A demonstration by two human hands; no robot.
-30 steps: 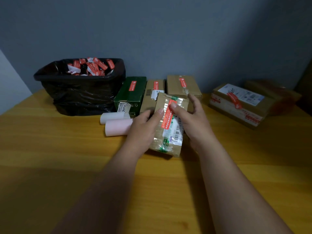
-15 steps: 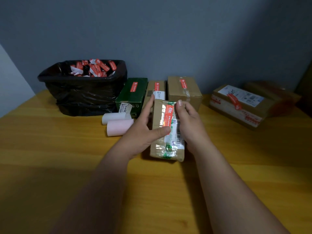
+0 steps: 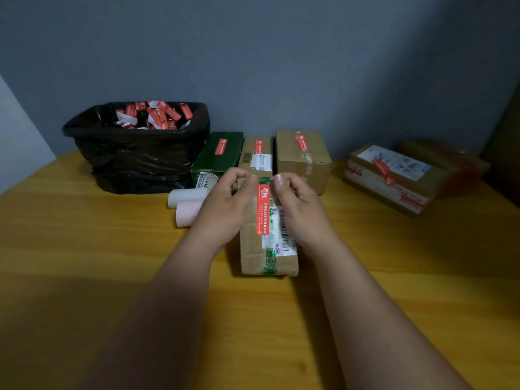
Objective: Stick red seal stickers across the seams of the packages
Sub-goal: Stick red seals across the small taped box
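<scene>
A brown package (image 3: 254, 249) with green tape and a white barcode label lies lengthwise on the wooden table (image 3: 84, 249) in front of me. A red seal sticker (image 3: 263, 212) runs along its top, over the seam. My left hand (image 3: 225, 206) and my right hand (image 3: 302, 212) flank the package's far end. Both thumbs press beside the sticker's far tip, and the fingers curl round the far edge. Behind stand a green box (image 3: 222, 153) and two brown boxes (image 3: 257, 153) (image 3: 305, 161), each with a red sticker on top.
A bin with a black liner (image 3: 135, 159), full of torn sticker backings, stands at the back left. Two pale rolls (image 3: 187, 205) lie left of my left hand. Another sealed carton (image 3: 391, 178) sits at the back right, against a darker parcel.
The package has turned from a tilt to lie straight along the table. Both hands slid from its sides up to its far end, thumbs now at the sticker's tip.
</scene>
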